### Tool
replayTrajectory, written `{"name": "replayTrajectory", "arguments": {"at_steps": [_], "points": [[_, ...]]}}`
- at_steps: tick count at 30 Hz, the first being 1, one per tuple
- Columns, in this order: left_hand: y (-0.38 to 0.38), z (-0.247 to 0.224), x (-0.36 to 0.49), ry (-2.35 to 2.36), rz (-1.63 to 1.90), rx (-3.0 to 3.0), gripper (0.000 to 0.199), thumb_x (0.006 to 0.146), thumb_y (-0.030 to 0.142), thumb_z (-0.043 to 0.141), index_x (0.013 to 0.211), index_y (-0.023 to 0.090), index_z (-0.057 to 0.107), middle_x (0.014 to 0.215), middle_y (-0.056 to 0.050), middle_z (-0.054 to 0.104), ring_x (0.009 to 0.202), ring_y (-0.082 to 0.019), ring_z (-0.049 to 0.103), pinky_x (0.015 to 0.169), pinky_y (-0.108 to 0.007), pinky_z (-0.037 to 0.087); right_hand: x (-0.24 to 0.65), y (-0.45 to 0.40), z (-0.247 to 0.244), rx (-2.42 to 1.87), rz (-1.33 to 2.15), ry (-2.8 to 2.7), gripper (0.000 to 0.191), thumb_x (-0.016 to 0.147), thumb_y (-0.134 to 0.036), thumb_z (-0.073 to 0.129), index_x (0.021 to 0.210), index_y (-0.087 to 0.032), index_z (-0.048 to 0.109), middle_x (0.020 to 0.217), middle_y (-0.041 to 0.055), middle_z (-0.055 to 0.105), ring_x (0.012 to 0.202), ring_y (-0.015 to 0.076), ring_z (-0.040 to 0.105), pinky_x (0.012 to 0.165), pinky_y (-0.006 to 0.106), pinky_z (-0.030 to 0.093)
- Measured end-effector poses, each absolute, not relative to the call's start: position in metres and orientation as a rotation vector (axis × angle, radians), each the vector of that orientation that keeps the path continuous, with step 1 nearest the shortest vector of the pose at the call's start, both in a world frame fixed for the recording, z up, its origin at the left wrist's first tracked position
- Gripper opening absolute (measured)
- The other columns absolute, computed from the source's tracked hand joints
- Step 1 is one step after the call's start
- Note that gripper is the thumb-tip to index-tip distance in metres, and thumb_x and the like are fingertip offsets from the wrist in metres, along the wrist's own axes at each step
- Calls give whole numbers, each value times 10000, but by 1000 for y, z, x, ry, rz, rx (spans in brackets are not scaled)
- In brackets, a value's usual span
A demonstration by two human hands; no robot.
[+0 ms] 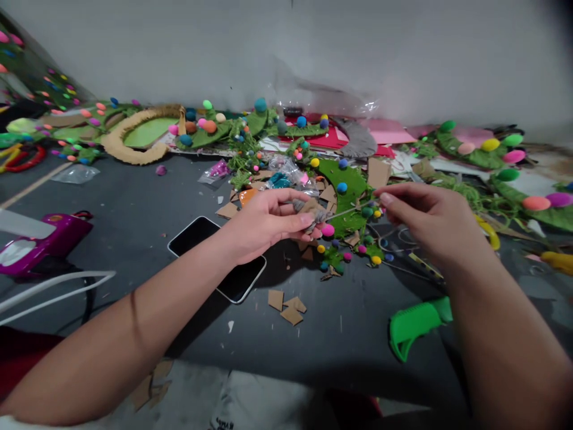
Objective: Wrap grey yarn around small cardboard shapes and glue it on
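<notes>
My left hand [273,224] is closed around a small piece of cardboard with grey yarn wound about it [312,210]. From this bundle a strand of grey yarn [351,210] runs taut to the right. My right hand [423,218] pinches that strand between thumb and fingertips, and more of it seems to trail down behind the hand. Just beyond the bundle lies a green felt crescent [351,194] with coloured pompoms. A phone [242,280] lies dark-screened under my left wrist.
Cardboard scraps [293,310] lie scattered on the dark table [313,352]. A green plastic tool [414,325] sits at front right, a purple device [49,242] at left. Along the wall are a tan wrapped ring [129,156], a grey crescent [358,140] and several pompom-trimmed green pieces.
</notes>
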State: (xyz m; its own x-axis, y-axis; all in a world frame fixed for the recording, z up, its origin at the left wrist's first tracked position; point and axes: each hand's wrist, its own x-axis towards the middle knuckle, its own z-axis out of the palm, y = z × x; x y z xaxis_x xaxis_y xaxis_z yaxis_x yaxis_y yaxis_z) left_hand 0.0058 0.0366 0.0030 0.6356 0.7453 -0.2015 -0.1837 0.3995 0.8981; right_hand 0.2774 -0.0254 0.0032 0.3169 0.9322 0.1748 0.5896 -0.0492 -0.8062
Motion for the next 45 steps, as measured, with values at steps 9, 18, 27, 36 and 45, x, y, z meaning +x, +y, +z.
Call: {"name": "replayTrajectory", "arguments": {"at_steps": [9, 18, 27, 36, 45], "points": [[36, 5, 4, 628, 646, 1016, 298, 805, 115, 814, 1046, 122, 638, 809, -68, 773, 740, -172, 761, 697, -272, 601, 284, -32, 8, -1569, -165, -1431, 267, 929, -151, 588, 1118, -232, 757, 1177, 129, 711, 1122, 296, 656, 955, 453, 516], [31, 4, 7, 636, 681, 1043, 322, 785, 161, 843, 1041, 123, 652, 783, -35, 760, 684, -142, 742, 669, -242, 589, 211, -44, 11, -1261, 544, -1716, 135, 901, -283, 741, 1026, -235, 757, 994, 41, 763, 895, 186, 703, 746, 308, 554], [29, 5, 9, 657, 698, 1019, 317, 789, 159, 838, 1037, 135, 640, 752, -16, 753, 668, -144, 741, 676, -254, 600, 207, -45, 8, -1240, 348, -1784, 77, 912, -180, 681, 933, -245, 715, 898, 34, 730, 814, 181, 675, 707, 325, 534], [28, 1, 12, 695, 747, 967, 359, 764, 151, 852, 1047, 132, 632, 752, -30, 744, 672, -142, 736, 705, -276, 623, 209, -47, 2, -1187, 46, -1957, 148, 912, -128, 663, 1016, -224, 707, 999, 74, 713, 924, 184, 685, 810, 326, 550], [28, 0, 10, 686, 764, 993, 356, 761, 172, 857, 1041, 139, 640, 753, -16, 740, 678, -138, 735, 711, -275, 623, 204, -46, 4, -1173, 188, -1908, 114, 929, -164, 656, 994, -245, 703, 984, 58, 711, 889, 185, 682, 784, 337, 556]]}}
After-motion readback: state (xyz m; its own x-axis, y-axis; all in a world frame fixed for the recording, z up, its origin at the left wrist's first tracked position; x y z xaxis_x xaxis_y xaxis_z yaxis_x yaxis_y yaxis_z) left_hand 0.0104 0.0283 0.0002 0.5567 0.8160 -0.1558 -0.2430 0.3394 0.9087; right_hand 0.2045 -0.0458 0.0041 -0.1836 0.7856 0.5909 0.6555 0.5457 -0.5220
